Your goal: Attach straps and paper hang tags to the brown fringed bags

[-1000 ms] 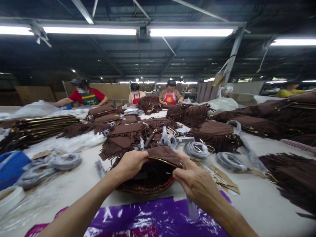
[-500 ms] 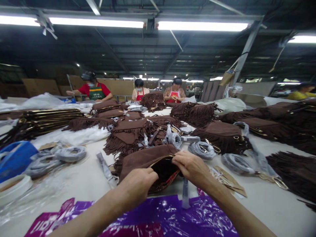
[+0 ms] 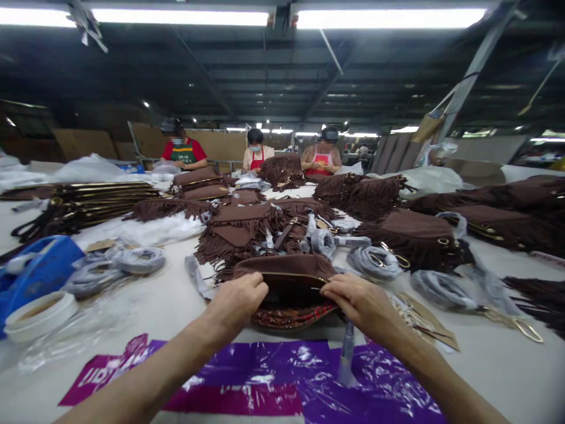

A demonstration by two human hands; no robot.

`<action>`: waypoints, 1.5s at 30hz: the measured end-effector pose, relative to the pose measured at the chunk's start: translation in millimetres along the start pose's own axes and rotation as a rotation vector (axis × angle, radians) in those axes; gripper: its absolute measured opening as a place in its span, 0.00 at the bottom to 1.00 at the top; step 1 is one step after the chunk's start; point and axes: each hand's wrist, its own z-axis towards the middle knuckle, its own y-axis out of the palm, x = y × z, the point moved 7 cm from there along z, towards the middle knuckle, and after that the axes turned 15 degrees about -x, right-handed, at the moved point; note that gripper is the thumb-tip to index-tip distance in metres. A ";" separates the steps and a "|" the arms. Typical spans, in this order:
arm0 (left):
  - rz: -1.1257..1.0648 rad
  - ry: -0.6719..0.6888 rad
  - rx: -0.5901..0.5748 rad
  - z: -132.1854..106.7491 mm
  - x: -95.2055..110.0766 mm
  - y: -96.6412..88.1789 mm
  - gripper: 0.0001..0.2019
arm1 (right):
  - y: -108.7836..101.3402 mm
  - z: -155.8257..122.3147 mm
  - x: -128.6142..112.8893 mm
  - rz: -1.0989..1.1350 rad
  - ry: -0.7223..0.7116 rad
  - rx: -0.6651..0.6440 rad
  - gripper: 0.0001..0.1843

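A brown suede bag point(image 3: 282, 268) with a gold zipper and red plaid lining lies on the white table point(image 3: 477, 359) right in front of me. My left hand point(image 3: 236, 303) pinches the left end of its mouth, fingers closed on the edge. My right hand point(image 3: 362, 300) grips the right end of the mouth the same way. Between the two hands the bag's opening gapes, dark inside. A grey wrapped strap point(image 3: 346, 353) hangs down below my right hand.
Purple plastic sheet point(image 3: 282, 383) lies near me. Fringed brown bags point(image 3: 238, 232) and grey wrapped straps point(image 3: 371, 262) cover the table beyond. A blue bag point(image 3: 39, 268) and a white tub point(image 3: 35, 312) sit at left, cardboard tags point(image 3: 426, 324) at right. Three people work at the far end.
My left hand has moved up from the bag's near edge to its left end. The bag now lies level with its mouth pulled wide. The camera has tilted downward.
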 end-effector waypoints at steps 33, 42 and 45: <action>-1.372 -0.129 0.290 29.0 -89.6 59.4 0.07 | 70.0 100.3 -70.1 0.343 0.276 -0.179 0.15; -1.596 -0.112 0.293 25.4 -92.4 67.0 0.09 | 107.5 119.0 -64.5 0.723 0.201 -0.172 0.17; -1.626 -0.087 0.269 24.8 -90.0 67.0 0.12 | 113.0 124.9 -67.3 0.800 0.155 -0.165 0.16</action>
